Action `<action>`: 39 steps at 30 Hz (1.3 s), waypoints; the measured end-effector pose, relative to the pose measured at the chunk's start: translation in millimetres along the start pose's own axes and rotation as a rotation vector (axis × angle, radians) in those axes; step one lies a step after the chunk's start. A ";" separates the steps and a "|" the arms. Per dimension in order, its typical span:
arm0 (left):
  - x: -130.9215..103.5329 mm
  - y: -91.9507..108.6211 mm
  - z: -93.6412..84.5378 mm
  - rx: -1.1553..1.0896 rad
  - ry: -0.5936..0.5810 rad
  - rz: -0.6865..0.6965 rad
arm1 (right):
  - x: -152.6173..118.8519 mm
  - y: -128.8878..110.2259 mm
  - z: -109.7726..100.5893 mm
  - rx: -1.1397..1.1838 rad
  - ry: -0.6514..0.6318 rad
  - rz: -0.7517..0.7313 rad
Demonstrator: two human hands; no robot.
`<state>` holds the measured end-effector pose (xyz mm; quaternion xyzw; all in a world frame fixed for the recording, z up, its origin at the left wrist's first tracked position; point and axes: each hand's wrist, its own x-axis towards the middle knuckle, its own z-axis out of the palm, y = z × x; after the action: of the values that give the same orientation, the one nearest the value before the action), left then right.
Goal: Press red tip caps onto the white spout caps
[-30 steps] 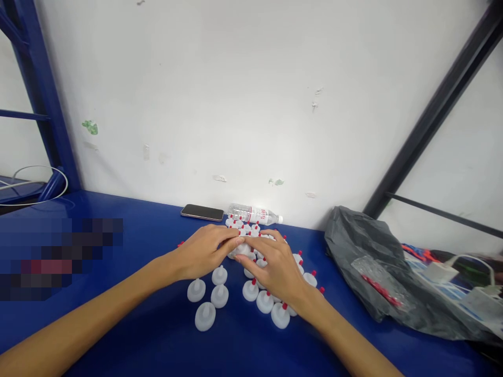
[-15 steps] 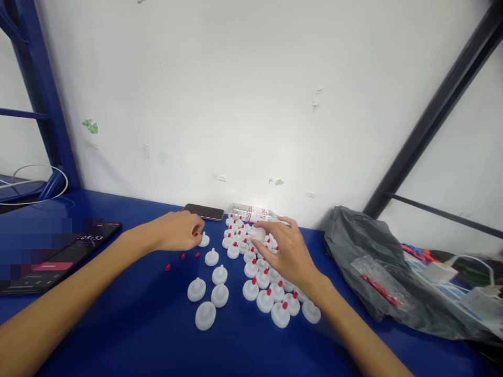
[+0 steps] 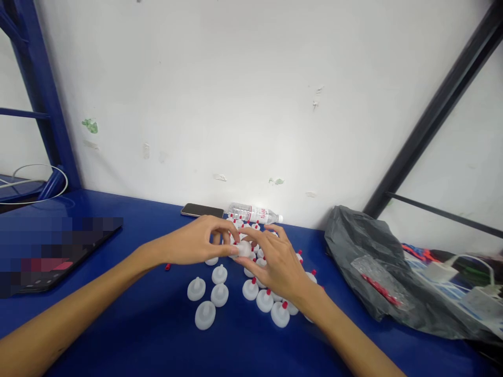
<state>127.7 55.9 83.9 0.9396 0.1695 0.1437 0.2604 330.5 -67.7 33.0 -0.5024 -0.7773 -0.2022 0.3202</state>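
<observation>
My right hand [image 3: 277,259] grips a white nozzle cap [image 3: 244,248], held on its side above the table. My left hand [image 3: 206,242] meets it with thumb and forefinger pinched at the nozzle end. A speck of red shows at those fingertips, seemingly a small red tip cap, mostly hidden. Below and left stand several white nozzle caps with bare nozzles [image 3: 205,315]. Under and around my right hand are several white nozzle caps with red tips [image 3: 280,314], partly covered by the hand. One loose red tip cap [image 3: 167,267] lies below my left wrist.
A clear plastic bottle [image 3: 255,213] lies along the wall beside a dark phone [image 3: 202,210]. Another phone [image 3: 74,256] is at left, partly blurred out. At right, a grey plastic bag [image 3: 353,251] bears a clear packet of red pieces [image 3: 381,290], near a white charger [image 3: 440,271].
My left hand has moved right from the loose red tip caps to the nozzle cap. My right hand has brought that cap slightly left and down, and the hands now meet.
</observation>
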 end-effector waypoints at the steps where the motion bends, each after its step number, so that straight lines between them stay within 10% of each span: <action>1: 0.7 1.8 3.4 -0.022 -0.001 0.018 | -0.2 -1.8 0.9 0.009 0.002 -0.004; 7: 0.6 -4.8 -6.5 -0.023 0.054 -0.002 | 1.0 -6.3 -0.2 0.078 -0.080 0.111; 18: -7.6 -30.3 -12.0 0.064 -0.245 -0.119 | -5.6 -7.2 2.3 0.043 -0.475 0.158; 39: 4.3 -14.6 13.2 0.145 -0.009 0.019 | 1.2 -13.5 -4.0 0.007 -0.369 -0.006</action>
<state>132.7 63.6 65.9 0.9582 0.1692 0.1293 0.1909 319.1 -75.1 36.8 -0.5277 -0.8250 -0.1049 0.1731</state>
